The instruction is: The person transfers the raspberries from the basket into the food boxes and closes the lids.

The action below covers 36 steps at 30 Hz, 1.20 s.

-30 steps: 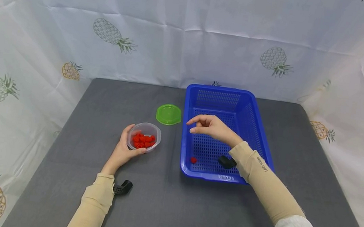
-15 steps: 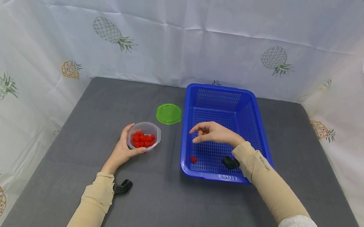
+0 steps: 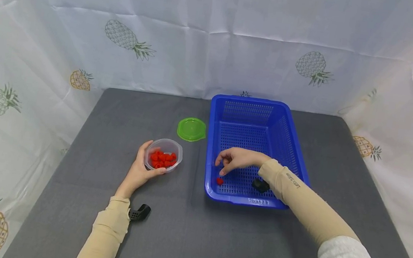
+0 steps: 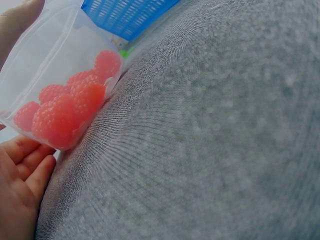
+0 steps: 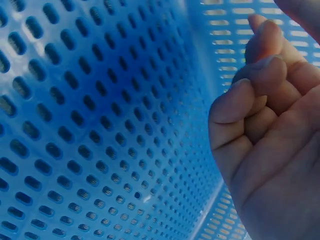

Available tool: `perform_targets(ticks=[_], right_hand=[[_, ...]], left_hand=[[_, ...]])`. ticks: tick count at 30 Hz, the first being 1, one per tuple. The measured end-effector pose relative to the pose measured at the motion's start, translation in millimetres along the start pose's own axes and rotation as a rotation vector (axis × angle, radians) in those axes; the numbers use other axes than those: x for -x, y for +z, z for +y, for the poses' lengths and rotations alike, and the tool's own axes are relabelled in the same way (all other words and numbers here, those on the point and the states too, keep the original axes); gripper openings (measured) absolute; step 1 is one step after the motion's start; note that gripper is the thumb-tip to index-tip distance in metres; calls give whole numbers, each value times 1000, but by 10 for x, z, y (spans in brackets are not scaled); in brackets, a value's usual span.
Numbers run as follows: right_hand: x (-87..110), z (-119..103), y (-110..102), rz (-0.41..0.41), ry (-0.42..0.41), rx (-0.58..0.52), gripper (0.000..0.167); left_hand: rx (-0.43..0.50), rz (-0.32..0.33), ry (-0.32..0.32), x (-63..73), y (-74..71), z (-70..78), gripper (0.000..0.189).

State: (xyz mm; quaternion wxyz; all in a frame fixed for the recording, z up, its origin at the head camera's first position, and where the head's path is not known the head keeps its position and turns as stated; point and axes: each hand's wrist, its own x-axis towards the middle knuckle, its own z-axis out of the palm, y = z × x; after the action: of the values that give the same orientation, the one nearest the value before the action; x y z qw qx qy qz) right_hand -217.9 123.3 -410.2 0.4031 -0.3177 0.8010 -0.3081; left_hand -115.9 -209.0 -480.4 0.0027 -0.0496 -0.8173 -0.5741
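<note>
My left hand [image 3: 138, 172] holds a clear plastic tub [image 3: 167, 143] between thumb and fingers, on the grey table. Several red raspberries [image 3: 162, 159] lie inside it; the left wrist view shows them through the tub's wall [image 4: 47, 60]. Inside the blue perforated basket [image 3: 210, 146], my right hand [image 3: 240, 158] hovers low with its fingers bent. A single raspberry [image 3: 220, 181] rests on the basket floor just below the thumb tip, apart from it. In the right wrist view no object shows in that hand [image 5: 272, 125].
A green lid [image 3: 191, 129] lies flat on the table, left of the basket and behind the tub. Each wrist carries a black device, the left one [image 3: 140, 212] near the table. Pineapple-printed cloth [image 3: 207, 60] surrounds the table [image 3: 185, 238] at the back and sides.
My right hand has come down and towards me inside the basket, nearer the lone raspberry. The left hand and tub stay put.
</note>
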Motion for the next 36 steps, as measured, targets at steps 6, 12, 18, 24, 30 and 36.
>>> perform_targets(ticks=[6, 12, 18, 24, 30, 36], right_hand=[[-47, 22, 19, -62, 29, 12, 36], [-64, 15, 20, -117, 66, 65, 37], [-91, 4, 45, -143, 89, 112, 34], [-117, 28, 64, -151, 89, 108, 33], [-129, 39, 83, -177, 103, 114, 32], [-146, 36, 109, -206, 105, 121, 28]], left_hand=[[11, 10, -5, 1, 8, -50, 92], [6, 14, -1, -14, 13, -98, 92], [-4, 13, 3, -12, 9, -104, 93], [19, 12, 8, -7, 7, -112, 93], [12, 10, 11, -18, 2, -118, 93], [1, 3, 0, -23, 3, -97, 92]])
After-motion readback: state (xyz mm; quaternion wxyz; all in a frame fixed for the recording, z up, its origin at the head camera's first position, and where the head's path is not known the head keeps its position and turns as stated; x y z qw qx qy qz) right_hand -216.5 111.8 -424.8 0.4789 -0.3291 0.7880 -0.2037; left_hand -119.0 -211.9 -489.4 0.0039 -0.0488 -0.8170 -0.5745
